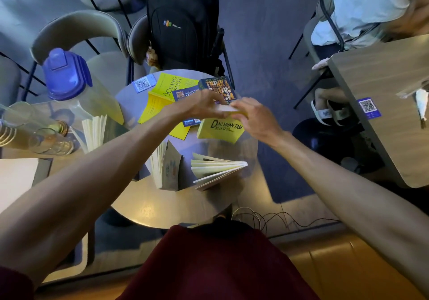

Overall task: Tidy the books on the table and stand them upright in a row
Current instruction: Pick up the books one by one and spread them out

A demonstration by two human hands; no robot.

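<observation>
Round table (144, 209) — yellow books (166, 84) flat, fanned books (168, 169) standing upright.

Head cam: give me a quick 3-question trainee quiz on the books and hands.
1. True or false: every book on the table stands upright.
2. The left hand and right hand both hold which book? A Think & Grow Rich, B Dac Nhan Tam, C the blue book.
3. Fill in: the black backpack sits on a ___.
Key: 1 false; 2 B; 3 chair.
</observation>
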